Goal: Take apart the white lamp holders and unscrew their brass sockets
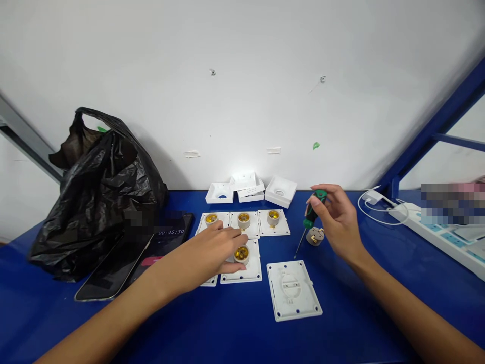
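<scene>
My right hand (339,220) grips a green-handled screwdriver (309,216), its shaft slanting down and left over the blue table. Close to that hand, a loose round lamp holder (315,236) with brass contacts lies on its side. My left hand (220,247) has its thumb and fingers around a lamp holder with a brass inside (241,254), which sits on a white square plate (250,275). Another white plate (299,308), with no lamp holder on it, lies in front between my hands. Behind my left hand are several plates with lamp holders (273,218).
White box covers (280,191) are piled against the wall. At the left stand a black plastic bag (109,192) and phones, one showing a timer (170,232). On the right lie a power strip (435,235) and a white charger cable (382,221).
</scene>
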`<control>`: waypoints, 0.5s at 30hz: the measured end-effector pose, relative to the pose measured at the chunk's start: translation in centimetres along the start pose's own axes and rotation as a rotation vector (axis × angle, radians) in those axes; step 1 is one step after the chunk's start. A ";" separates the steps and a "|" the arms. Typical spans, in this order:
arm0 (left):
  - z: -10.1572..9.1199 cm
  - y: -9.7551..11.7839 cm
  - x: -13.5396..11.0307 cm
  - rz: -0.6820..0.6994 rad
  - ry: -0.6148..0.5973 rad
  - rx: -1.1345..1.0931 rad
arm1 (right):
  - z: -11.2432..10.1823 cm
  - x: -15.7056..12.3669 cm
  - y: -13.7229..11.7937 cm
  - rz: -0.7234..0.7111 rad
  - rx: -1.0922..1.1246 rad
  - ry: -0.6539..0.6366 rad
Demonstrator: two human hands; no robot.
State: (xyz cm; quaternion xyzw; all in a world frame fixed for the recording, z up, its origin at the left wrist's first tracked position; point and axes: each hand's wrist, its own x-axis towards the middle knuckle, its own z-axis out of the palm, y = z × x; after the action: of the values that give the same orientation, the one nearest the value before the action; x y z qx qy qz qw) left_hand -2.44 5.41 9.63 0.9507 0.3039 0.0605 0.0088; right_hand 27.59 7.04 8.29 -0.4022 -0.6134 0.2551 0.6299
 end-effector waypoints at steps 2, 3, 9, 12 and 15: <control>0.1 0.0 0.2 -0.015 -0.005 -0.022 | 0.3 -0.3 0.1 0.033 0.040 -0.051; 0.2 0.1 0.2 -0.025 -0.004 -0.025 | 0.5 -0.6 0.2 0.048 0.054 -0.077; 0.4 0.4 0.3 -0.061 0.034 -0.028 | 1.3 -1.8 -0.2 0.077 0.040 -0.237; -0.5 0.5 0.3 -0.131 0.052 -0.102 | 1.4 -1.8 -0.6 0.062 0.029 -0.236; -1.1 1.2 0.5 -0.237 0.097 -0.286 | 1.5 -1.7 -0.4 0.095 0.042 -0.198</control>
State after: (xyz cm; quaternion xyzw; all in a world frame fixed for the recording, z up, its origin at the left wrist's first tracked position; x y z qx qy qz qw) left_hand -1.49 4.67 10.88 0.8933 0.4022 0.1473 0.1360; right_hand 25.83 5.67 7.54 -0.3903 -0.6476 0.3358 0.5617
